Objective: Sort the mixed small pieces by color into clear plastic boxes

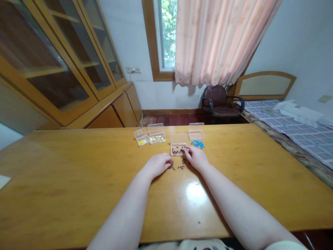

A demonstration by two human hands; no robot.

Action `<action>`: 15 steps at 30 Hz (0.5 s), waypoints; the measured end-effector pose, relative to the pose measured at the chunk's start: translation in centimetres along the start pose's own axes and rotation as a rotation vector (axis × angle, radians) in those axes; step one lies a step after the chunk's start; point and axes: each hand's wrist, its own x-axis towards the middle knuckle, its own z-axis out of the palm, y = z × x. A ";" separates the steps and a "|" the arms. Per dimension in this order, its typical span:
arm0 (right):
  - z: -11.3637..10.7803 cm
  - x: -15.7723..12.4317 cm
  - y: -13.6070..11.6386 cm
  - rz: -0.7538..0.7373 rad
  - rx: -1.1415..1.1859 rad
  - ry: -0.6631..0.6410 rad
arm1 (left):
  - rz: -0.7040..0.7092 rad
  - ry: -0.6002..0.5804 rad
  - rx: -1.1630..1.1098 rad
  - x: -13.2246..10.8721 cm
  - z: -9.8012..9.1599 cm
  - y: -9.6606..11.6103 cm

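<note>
A clear plastic box (178,155) with its lid raised stands mid-table and holds several small dark brown pieces. My right hand (196,158) reaches over its right side, thumb and fingers pinched on small dark brown pieces (182,150). To the left of the loose brown pieces (181,167), which lie on the table in front of the box, is my left hand (159,164). Its fingers are curled together at the tabletop around a small dark brown piece (171,165), partly hidden by them. The exact kind of these pieces is too small to make out.
Behind, an open clear box (157,142) holds pale pieces and a smaller one (138,143) yellow pieces. Blue pieces (198,144) lie piled before another open box (196,138). One dark piece (199,222) lies near the wooden table's (78,187) front edge.
</note>
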 end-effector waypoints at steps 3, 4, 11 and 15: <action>-0.5 -0.4 -0.1 -0.081 0.020 -0.060 | -0.020 -0.042 0.000 0.1 0.1 0.1; -0.7 -0.5 -0.2 -0.111 0.012 -0.088 | -0.032 -0.057 0.002 0.2 0.2 0.2; -2.5 -0.8 -1.0 -0.134 -0.216 -0.264 | -0.115 -0.064 -0.008 0.4 0.5 0.9; -3.0 -1.1 -1.9 -0.173 -0.256 -0.360 | -0.145 -0.060 -0.021 0.4 0.3 1.2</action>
